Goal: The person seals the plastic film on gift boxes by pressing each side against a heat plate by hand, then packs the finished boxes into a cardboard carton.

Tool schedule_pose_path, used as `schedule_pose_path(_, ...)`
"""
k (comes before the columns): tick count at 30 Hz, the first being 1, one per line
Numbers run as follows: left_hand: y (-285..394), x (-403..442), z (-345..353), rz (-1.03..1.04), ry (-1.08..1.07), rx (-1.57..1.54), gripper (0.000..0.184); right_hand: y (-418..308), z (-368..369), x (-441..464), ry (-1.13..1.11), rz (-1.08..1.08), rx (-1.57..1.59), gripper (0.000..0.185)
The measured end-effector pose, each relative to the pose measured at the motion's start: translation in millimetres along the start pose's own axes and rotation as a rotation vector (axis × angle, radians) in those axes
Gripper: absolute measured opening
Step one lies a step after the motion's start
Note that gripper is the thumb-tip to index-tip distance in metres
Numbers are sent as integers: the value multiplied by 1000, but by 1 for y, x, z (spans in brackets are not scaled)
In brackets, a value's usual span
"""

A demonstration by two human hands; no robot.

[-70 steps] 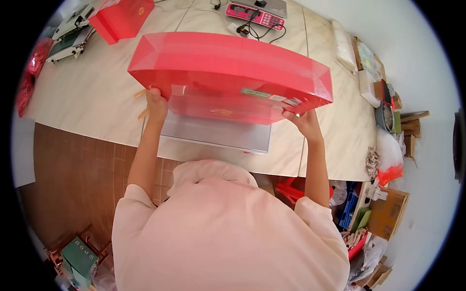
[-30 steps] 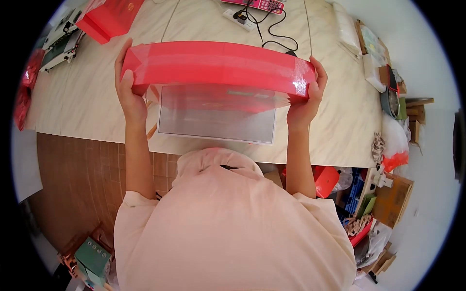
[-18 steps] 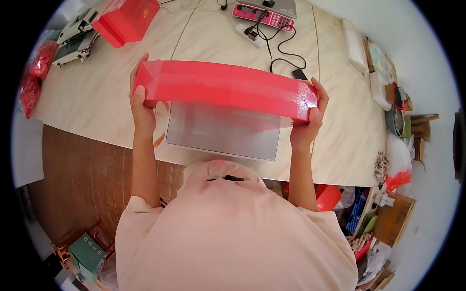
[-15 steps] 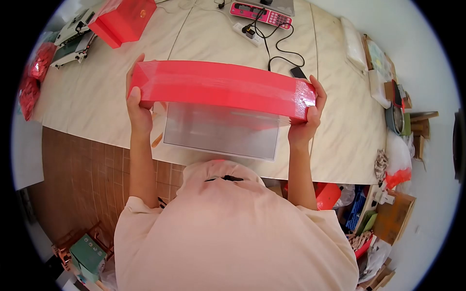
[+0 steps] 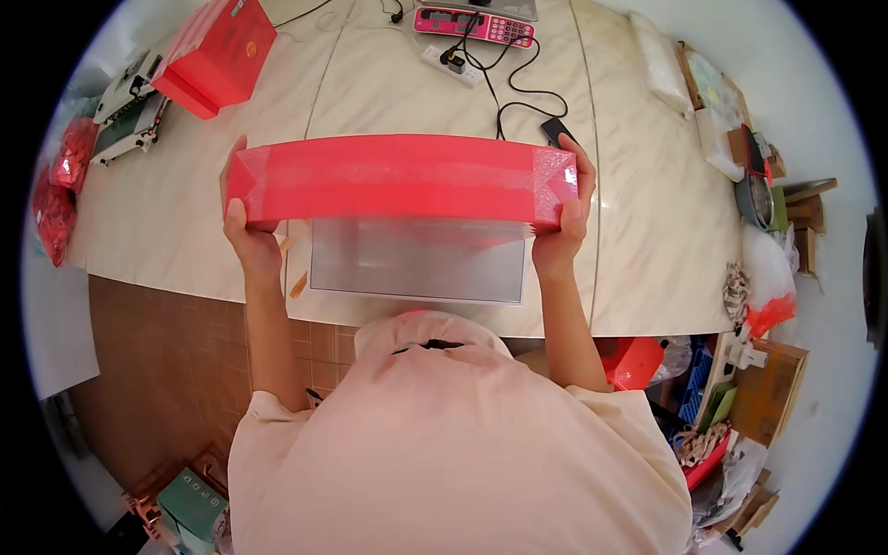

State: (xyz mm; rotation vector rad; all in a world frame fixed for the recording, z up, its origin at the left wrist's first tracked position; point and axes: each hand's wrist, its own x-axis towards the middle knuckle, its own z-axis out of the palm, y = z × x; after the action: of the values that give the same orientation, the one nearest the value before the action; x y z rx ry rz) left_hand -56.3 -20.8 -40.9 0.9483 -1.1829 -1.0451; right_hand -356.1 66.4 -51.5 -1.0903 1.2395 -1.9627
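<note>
A long red box [image 5: 398,178] with clear wrap at its ends is held up level above the table. My left hand [image 5: 248,217] grips its left end, thumb on the near side and fingers behind. Its right end is in my right hand [image 5: 571,208], gripped the same way. Below and nearer to me, a flat grey panel [image 5: 416,268] with a pale frame lies on the table, its far part hidden by the box. Small orange-brown pieces [image 5: 299,285] lie left of the panel.
On the marbled table [image 5: 657,250] stand red boxes [image 5: 217,60] at the far left, near a white device [image 5: 134,125]. A pink scale [image 5: 474,26], a power strip [image 5: 450,67] and black cables lie at the back. Bags and cartons [image 5: 770,388] line the right.
Since the oldest frame, the box has been tilted so its narrow side faces up, and my hands have moved from its underside to its ends. Lately box and hands shifted slightly left in view.
</note>
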Motion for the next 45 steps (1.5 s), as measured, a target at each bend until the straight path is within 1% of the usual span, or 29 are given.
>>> schedule_pose_path(3,1,-1,0,26,3,-9,75,-4,2,-1,-6,16,-4,82)
schedule_pose_path(5,4,-1,5,15,41,-33,78,-3,2,-1,-10,9,-18,83)
schedule_pose_path(12,6,-4,10,4,84,41,79,-3,-2,-3,-53,17,5,83)
schedule_pose_path(14,2,-2,7,26,71,27,78,-3,-3,-2,-100,-6,17,72)
schedule_pose_path(15,-1,-2,5,36,82,35,78,-4,-1,-1,-111,-7,30,72)
schedule_pose_path(17,-6,-1,3,40,79,-23,77,-8,2,-1,-48,-48,-52,66)
schedule_pose_path(18,-5,-2,4,49,90,-21,77,-10,1,-1,-58,-51,-45,66)
schedule_pose_path(20,-4,-5,14,0,121,-77,81,-15,-6,3,-30,-86,-229,62)
schedule_pose_path(21,-2,-9,22,10,104,-49,82,-19,-10,4,4,-113,-224,62)
schedule_pose_path(22,-6,-11,29,16,132,-51,82,-23,-20,7,25,-105,-237,66)
schedule_pose_path(23,-11,-15,36,24,85,-88,83,-35,-26,10,80,-98,-244,68)
schedule_pose_path(24,-16,-21,44,25,38,-126,84,-45,-35,14,100,-81,-229,68)
schedule_pose_path(25,-18,-26,54,12,61,-133,84,-51,-47,19,112,-85,-204,60)
schedule_pose_path(26,-15,-27,67,24,62,-113,85,-59,-50,21,114,-36,-156,60)
schedule_pose_path(28,-18,-25,75,23,63,-118,86,-54,-57,25,171,-43,-153,66)
schedule_pose_path(30,-24,-20,65,104,-19,-71,88,-48,-54,24,202,-57,-172,67)
schedule_pose_path(32,-26,-13,56,82,-13,-104,90,-42,-45,22,173,-82,-180,70)
schedule_pose_path(36,-27,0,26,109,36,-44,92,-30,-15,13,152,-81,-186,69)
schedule_pose_path(37,-27,3,16,126,52,-23,92,-30,-6,11,86,-62,-172,68)
schedule_pose_path(40,-24,14,-17,129,89,-4,91,1,12,1,46,-99,-167,66)
schedule_pose_path(42,-21,21,-42,129,104,28,91,5,37,-5,38,-92,-136,63)
schedule_pose_path(43,-20,22,-49,129,121,62,90,-1,46,-5,0,-70,-133,65)
schedule_pose_path(45,-17,21,-50,122,138,73,89,-2,50,-6,-16,-52,-108,66)
